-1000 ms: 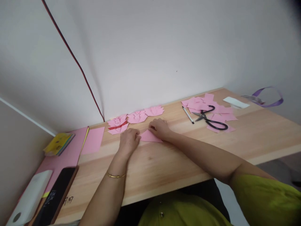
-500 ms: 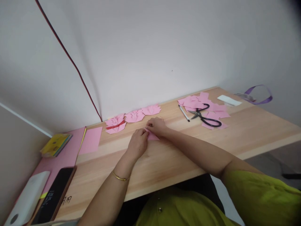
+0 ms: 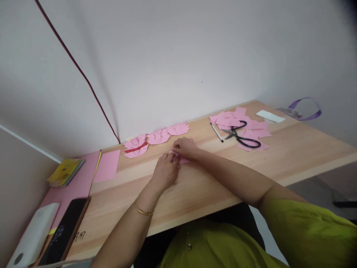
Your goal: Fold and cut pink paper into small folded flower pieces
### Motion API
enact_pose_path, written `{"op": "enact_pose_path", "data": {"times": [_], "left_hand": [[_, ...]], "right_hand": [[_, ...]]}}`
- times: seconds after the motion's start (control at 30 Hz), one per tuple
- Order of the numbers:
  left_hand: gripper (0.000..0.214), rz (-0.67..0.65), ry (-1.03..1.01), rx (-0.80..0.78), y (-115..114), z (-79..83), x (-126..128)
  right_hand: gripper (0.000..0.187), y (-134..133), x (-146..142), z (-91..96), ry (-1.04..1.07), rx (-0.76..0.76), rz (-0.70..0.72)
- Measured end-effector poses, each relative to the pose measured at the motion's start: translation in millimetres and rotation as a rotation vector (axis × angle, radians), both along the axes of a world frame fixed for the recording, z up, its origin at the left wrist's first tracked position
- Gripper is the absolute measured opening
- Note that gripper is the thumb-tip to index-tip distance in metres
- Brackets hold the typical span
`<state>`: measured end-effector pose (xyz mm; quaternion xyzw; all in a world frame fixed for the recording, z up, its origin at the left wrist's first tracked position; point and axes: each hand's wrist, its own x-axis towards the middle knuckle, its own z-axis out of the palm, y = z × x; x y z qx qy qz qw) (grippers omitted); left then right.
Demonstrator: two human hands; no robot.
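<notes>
A small folded pink paper [image 3: 184, 160] lies on the wooden table [image 3: 212, 186] near its back edge. My left hand [image 3: 165, 172] has its fingers curled, with the fingertips pressed on the paper's left end. My right hand [image 3: 184, 147] rests on the paper's far side, fingers bent down and pinching it. Most of the paper is hidden under the two hands. A thin gold bangle [image 3: 142, 211] circles my left wrist.
Three folded pink paper flowers [image 3: 157, 137] line the wall. Black scissors [image 3: 242, 138], a pen [image 3: 216, 132] and pink scraps [image 3: 240, 121] lie to the right. At left are a pink sheet [image 3: 108, 165], a yellow pad [image 3: 64, 171], a dark phone [image 3: 65, 230] and a white device [image 3: 33, 234].
My left hand moved right to meet the right hand. The pink paper went from a wider flat piece to a smaller folded one under both hands.
</notes>
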<state>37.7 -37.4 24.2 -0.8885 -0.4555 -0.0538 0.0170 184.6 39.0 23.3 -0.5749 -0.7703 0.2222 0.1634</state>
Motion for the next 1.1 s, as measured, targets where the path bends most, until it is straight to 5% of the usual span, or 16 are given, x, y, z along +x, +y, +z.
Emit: {"op": "enact_pose_path", "data": {"times": [0.73, 1.1], "left_hand": [[0.061, 0.002, 0.032, -0.075, -16.2, 6.7, 6.2], [0.069, 0.007, -0.068, -0.105, -20.0, 9.3, 2.8]], "right_hand": [[0.017, -2.3, -0.2, 0.5, -0.048, 0.055, 0.017], [0.026, -10.2, -9.8, -9.4, -0.248, 0.195, 0.025]]}}
